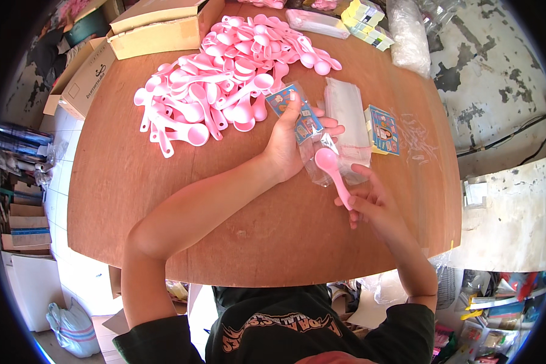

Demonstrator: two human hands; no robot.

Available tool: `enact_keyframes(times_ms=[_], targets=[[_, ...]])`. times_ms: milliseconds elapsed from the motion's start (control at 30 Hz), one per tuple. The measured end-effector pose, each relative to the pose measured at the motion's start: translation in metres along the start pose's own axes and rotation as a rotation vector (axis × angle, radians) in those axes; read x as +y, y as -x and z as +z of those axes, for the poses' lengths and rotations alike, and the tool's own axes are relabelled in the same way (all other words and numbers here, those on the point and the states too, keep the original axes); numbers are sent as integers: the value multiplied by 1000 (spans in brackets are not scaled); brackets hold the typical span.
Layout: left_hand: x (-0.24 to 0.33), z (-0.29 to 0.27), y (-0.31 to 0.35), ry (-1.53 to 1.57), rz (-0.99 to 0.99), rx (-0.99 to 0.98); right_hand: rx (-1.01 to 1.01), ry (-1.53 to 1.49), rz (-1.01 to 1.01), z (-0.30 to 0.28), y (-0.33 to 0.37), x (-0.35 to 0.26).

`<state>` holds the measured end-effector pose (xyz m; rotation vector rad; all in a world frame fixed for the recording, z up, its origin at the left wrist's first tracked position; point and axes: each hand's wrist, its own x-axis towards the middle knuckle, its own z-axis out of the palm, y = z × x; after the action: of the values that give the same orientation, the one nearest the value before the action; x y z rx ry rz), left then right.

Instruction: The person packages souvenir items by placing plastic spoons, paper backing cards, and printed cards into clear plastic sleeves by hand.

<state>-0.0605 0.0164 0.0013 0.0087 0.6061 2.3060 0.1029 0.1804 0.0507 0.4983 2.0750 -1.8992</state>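
Got a pink spoon (335,176) pinched by its handle in the right hand (371,203), pretty much at the clear bag (313,171) and blue card (307,126) gripped in the left hand (283,145), above the table (249,236)

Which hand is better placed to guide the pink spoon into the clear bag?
Probably the right hand: it pinches the pink spoon near the handle's end, bowl end toward the clear bag. The left hand looks occupied, holding that bag with the blue card.

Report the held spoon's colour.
The spoon in the right hand is pink, clearest in the head view.
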Motion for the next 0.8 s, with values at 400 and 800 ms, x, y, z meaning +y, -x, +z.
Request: enact_keyframes(times_ms=[400,800], targets=[[-3,7,6,-13,-79,-45,-74,-101,-61,12,-4,-6],[-5,-4,1,-134,-80,-137,19,-250,-137,18,-20,-12]])
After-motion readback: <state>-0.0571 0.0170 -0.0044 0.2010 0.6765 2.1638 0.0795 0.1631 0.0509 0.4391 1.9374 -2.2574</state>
